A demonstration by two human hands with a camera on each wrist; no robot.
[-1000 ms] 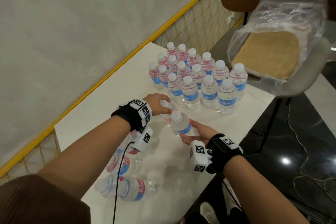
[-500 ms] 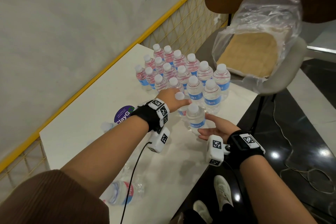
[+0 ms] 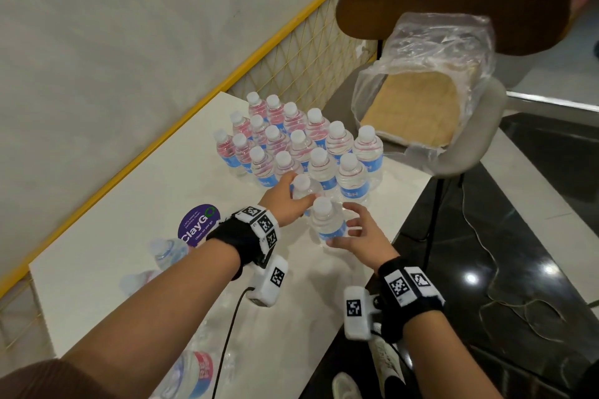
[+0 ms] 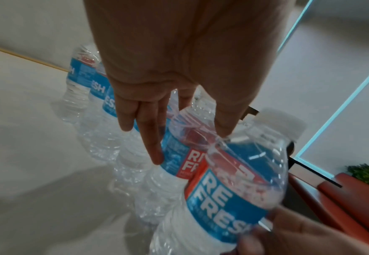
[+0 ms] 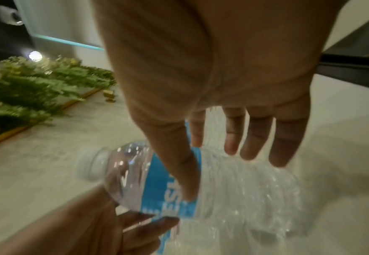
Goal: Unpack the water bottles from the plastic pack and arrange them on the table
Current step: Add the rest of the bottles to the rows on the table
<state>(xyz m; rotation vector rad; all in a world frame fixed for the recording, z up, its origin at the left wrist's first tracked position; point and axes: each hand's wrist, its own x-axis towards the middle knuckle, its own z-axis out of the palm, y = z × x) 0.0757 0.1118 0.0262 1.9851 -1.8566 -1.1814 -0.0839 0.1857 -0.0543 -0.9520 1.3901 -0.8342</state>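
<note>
Several clear water bottles [image 3: 301,142] with white caps and blue labels stand in rows at the far end of the white table [image 3: 136,204]. My left hand [image 3: 296,194] [image 4: 190,146] grips one upright bottle [image 3: 303,185] [image 4: 185,160] at its shoulder, right at the front of the rows. Beside it, my right hand [image 3: 342,223] [image 5: 192,169] holds another upright bottle [image 3: 324,220] [image 5: 233,189] [image 4: 233,189], thumb on the blue label, index finger behind it and the other fingers spread. The empty plastic pack [image 3: 421,100] with its cardboard tray lies on a chair.
More bottles lie on their sides near me at the left, one [image 3: 168,251] by my forearm and one [image 3: 194,372] at the bottom edge. A purple sticker [image 3: 199,225] marks the tabletop. The grey chair [image 3: 470,152] stands past the table's right edge, and a yellow mesh rail [image 3: 291,52] runs along the wall.
Both hands have carried their bottles away from me up to the front of the standing rows. The right hand's fingers now wrap round its bottle.
</note>
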